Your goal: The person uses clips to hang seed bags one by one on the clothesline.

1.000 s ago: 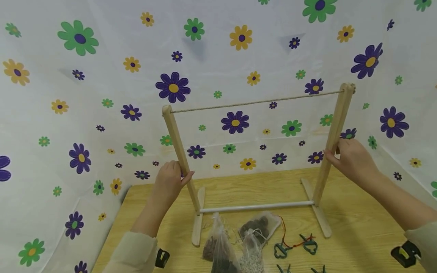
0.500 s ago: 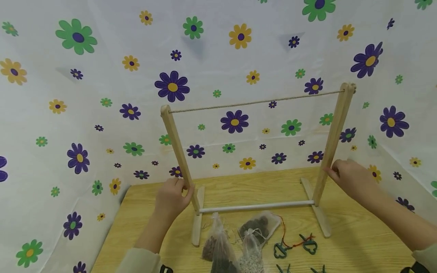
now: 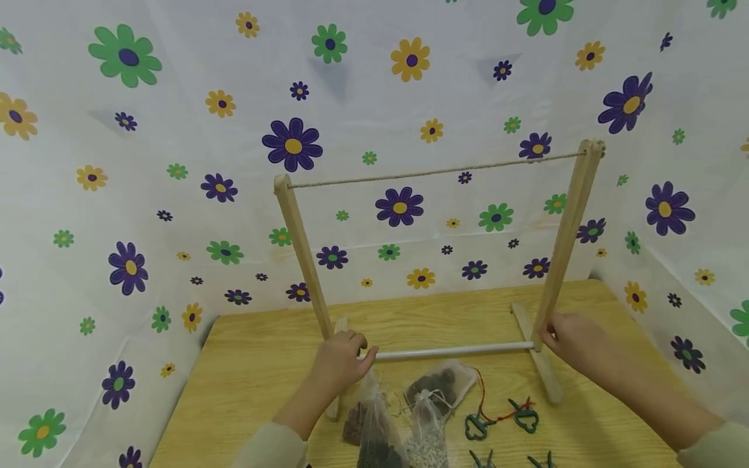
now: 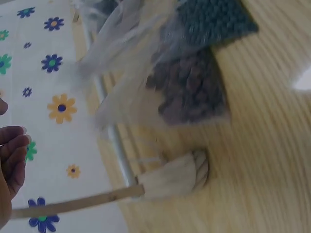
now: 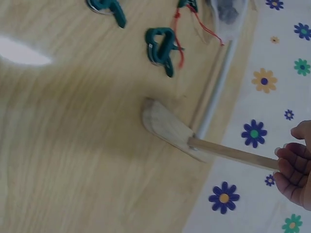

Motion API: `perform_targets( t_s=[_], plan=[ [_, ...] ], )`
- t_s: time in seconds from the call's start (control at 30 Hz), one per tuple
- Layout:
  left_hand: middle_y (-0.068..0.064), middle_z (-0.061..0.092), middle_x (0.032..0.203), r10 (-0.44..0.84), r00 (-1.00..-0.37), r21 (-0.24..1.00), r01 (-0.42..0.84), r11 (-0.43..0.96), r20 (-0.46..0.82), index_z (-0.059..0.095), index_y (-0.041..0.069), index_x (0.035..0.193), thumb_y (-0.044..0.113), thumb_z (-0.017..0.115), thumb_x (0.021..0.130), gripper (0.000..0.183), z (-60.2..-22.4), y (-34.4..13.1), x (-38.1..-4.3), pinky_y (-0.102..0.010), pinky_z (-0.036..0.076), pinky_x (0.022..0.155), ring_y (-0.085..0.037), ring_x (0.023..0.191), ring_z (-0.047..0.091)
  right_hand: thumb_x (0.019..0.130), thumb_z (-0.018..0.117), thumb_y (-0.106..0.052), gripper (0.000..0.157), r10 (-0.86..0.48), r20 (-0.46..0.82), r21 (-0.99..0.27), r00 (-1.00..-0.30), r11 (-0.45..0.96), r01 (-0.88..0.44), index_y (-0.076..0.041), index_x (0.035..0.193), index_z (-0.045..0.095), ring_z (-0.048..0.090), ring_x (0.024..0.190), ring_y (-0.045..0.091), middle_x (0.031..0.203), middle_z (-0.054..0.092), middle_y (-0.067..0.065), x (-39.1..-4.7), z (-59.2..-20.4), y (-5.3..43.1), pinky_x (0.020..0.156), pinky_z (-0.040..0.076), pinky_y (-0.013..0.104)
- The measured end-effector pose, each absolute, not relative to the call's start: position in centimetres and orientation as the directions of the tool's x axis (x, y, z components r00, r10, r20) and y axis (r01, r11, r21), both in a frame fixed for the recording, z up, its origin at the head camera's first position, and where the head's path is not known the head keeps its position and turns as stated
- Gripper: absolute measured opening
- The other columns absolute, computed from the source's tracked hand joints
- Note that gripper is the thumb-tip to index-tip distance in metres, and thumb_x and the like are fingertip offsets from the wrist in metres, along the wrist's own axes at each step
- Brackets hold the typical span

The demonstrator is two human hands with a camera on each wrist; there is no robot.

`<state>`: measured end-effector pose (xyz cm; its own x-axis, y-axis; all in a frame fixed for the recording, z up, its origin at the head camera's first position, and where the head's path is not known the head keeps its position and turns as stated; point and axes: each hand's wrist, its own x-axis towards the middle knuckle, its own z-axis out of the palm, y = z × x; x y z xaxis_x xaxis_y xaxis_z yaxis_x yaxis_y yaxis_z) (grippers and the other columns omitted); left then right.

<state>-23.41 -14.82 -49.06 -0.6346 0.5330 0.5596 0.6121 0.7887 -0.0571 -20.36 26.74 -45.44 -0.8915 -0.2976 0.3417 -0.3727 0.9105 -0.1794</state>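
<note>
Here, the wooden frame (image 3: 453,351) stands upright on the bench (image 3: 234,377), string (image 3: 435,173) across its top; the left hand (image 3: 341,359) is at the frame's lower left end, fingers loosely bent around nothing; the right hand (image 3: 576,339) is by the frame's lower right end, fingers half curled, whether gripping I cannot tell; filled mesh bags (image 3: 380,442) and green clips (image 5: 167,42) lie before the frame.

Left hand (image 3: 339,359) and right hand (image 3: 575,337): fingers (image 5: 292,167) loosely curled, thumbs (image 3: 370,357) apart from fingertips; forearms (image 3: 646,393) extended behind fingers.
</note>
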Motion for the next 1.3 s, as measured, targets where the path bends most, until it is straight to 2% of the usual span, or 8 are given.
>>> perform_targets(
  t_s=[0.2,0.4,0.6,0.83,0.9,1.03,1.1,1.3],
  plan=[
    [0.002,0.064,0.076,0.551,-0.799,0.158,0.592,0.79,0.238,0.069,0.011,0.085,0.033,0.064,0.088,0.023,-49.9,-11.7,-23.1,-0.023,0.048,0.056,-0.011,0.067,0.059,0.085,0.068,-0.015,0.019,-0.264,0.187,-0.205,-0.946,0.931,-0.301,-0.005,0.073,0.058,0.034,0.042,0.005,0.053,0.047,-0.003,-19.5,-48.6,25.7,0.038,0.026,0.019],
    [0.003,0.067,0.084,0.573,-0.816,0.223,0.574,0.788,0.073,0.07,0.013,0.091,0.04,0.058,0.091,0.029,-51.2,-7.9,-23.7,-0.024,0.05,0.06,-0.01,0.071,0.061,0.085,0.069,-0.027,0.037,-0.236,0.056,-0.221,-0.97,0.945,-0.243,-0.01,0.061,0.047,0.026,0.04,0.006,0.046,0.034,-0.004,-18.8,-51.4,24.8,0.04,0.021,0.018],
    [0.001,0.069,0.092,0.547,-0.837,0.248,0.527,0.813,-0.012,0.07,0.013,0.097,0.042,0.055,0.092,0.033,-51.9,-5.1,-23.9,-0.026,0.051,0.066,-0.013,0.079,0.064,0.084,0.071,-0.029,0.039,-0.187,-0.138,-0.315,-0.973,0.939,-0.136,-0.008,0.062,0.047,0.029,0.045,0.009,0.052,0.038,-0.002,-18.5,-52.2,23.7,0.043,0.026,0.02],
    [-0.006,0.069,0.107,0.497,-0.852,0.281,0.443,0.852,-0.163,0.065,0.009,0.118,0.041,0.051,0.092,0.043,-52.5,-2.4,-24.2,-0.034,0.053,0.08,-0.022,0.097,0.065,0.065,0.086,-0.037,0.045,-0.214,-0.337,-0.397,-0.917,0.915,-0.067,-0.006,0.064,0.053,0.037,0.054,0.013,0.061,0.046,0.001,-17.8,-52.3,23.2,0.05,0.03,0.025],
    [-0.006,0.07,0.099,0.503,-0.845,0.262,0.451,0.853,-0.182,0.067,0.008,0.11,0.042,0.052,0.093,0.041,-52.6,-1.8,-24.2,-0.033,0.053,0.074,-0.022,0.088,0.065,0.064,0.086,-0.035,0.041,-0.232,-0.346,-0.412,-0.909,0.908,-0.075,-0.005,0.065,0.058,0.039,0.055,0.013,0.061,0.049,0.0,-17.5,-52.6,23.0,0.05,0.033,0.025],
    [-0.001,0.057,0.069,0.494,-0.851,0.302,0.431,0.85,-0.176,0.056,0.011,0.068,0.038,0.053,0.092,0.036,-53.3,-1.0,-24.0,-0.027,0.042,0.052,-0.014,0.058,0.052,0.063,0.086,-0.039,0.039,-0.21,-0.338,-0.402,-0.917,0.914,-0.061,-0.008,0.063,0.061,0.04,0.054,0.012,0.061,0.049,-0.002,-17.4,-53.5,22.4,0.049,0.033,0.025],
    [-0.003,0.056,0.07,0.48,-0.864,0.345,0.408,0.845,-0.153,0.054,0.01,0.067,0.037,0.053,0.092,0.037,-53.9,-0.8,-23.9,-0.028,0.041,0.052,-0.015,0.059,0.05,0.062,0.086,-0.041,0.044,-0.188,-0.319,-0.378,-0.929,0.924,-0.057,-0.01,0.057,0.055,0.037,0.052,0.011,0.058,0.045,-0.003,-17.3,-53.9,22.2,0.047,0.029,0.024],
    [-0.013,0.065,0.108,0.455,-0.885,0.415,0.38,0.826,-0.095,0.062,0.001,0.116,0.039,0.053,0.094,0.046,-55.2,0.2,-24.1,-0.036,0.05,0.086,-0.027,0.102,0.062,0.064,0.086,-0.033,0.051,-0.171,-0.263,-0.382,-0.949,0.922,-0.06,-0.012,0.054,0.041,0.032,0.049,0.011,0.054,0.038,-0.002,-17.3,-54.1,21.9,0.046,0.025,0.023]
  ],
)
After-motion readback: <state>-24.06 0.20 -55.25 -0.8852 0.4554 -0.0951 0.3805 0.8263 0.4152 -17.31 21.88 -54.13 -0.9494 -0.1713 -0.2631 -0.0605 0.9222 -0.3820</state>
